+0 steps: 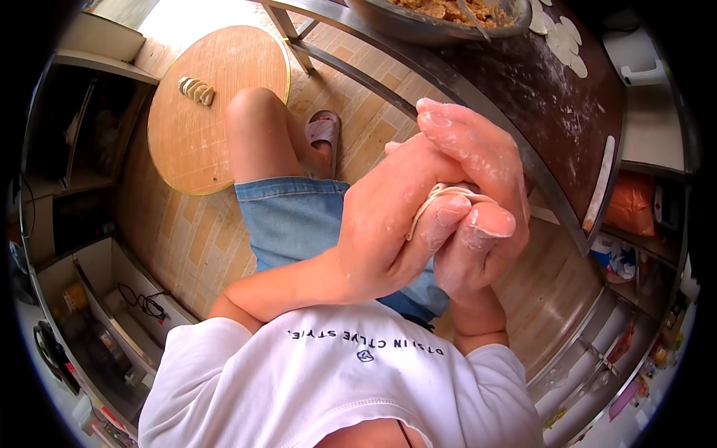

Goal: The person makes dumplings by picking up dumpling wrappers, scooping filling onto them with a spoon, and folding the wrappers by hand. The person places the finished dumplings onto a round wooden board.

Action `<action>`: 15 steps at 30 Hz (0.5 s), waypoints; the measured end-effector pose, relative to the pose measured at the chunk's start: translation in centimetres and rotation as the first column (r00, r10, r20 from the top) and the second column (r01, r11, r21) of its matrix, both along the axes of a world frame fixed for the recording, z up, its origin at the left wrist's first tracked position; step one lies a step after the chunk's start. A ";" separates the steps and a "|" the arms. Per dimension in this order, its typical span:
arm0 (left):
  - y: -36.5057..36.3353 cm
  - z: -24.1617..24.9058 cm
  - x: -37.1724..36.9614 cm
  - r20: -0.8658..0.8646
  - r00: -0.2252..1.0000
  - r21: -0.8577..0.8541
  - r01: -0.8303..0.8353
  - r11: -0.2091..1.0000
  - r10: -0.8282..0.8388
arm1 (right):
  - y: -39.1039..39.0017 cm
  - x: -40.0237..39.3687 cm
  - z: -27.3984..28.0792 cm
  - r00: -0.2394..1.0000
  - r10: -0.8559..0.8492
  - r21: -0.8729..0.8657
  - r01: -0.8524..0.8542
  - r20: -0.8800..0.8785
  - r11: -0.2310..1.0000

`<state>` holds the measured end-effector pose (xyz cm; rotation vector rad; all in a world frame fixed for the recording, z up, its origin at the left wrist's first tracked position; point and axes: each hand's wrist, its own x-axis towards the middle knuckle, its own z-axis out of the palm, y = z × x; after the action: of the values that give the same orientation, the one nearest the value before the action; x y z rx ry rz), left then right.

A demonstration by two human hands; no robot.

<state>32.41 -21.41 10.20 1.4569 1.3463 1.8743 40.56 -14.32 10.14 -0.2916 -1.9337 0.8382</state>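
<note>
My left hand [381, 216] and my right hand [485, 179] are cupped together in front of my chest, both dusted with flour. Between them they press a dumpling [448, 192], of which only the pale folded dough edge shows near the thumbs. Both thumbs lie side by side against that edge, and the right fingers wrap over the left hand. The rest of the dumpling is hidden inside the palms.
Several finished dumplings [196, 90] sit in a row on a round board [246, 67] at the left. On the dark, floury table [545, 97] are a metal bowl [418, 30] of filling, round dough wrappers [562, 45] and a slim floury stick [600, 183]. Shelves line both sides.
</note>
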 end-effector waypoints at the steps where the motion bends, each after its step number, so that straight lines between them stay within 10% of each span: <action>1: 0.3 -0.3 -0.1 -0.022 1.000 0.042 -0.008 0.999 0.009 | 0.4 0.0 -0.2 1.000 -0.005 0.051 0.005 -0.007 0.999; 15: 0.4 0.2 -0.7 0.039 0.998 -0.015 0.054 0.998 -0.054 | 0.2 -0.3 0.0 0.991 -0.130 0.111 0.126 0.022 0.986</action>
<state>31.73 -21.00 10.35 1.4280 1.2883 1.8444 40.29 -14.13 10.18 -0.3597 -1.9576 0.6449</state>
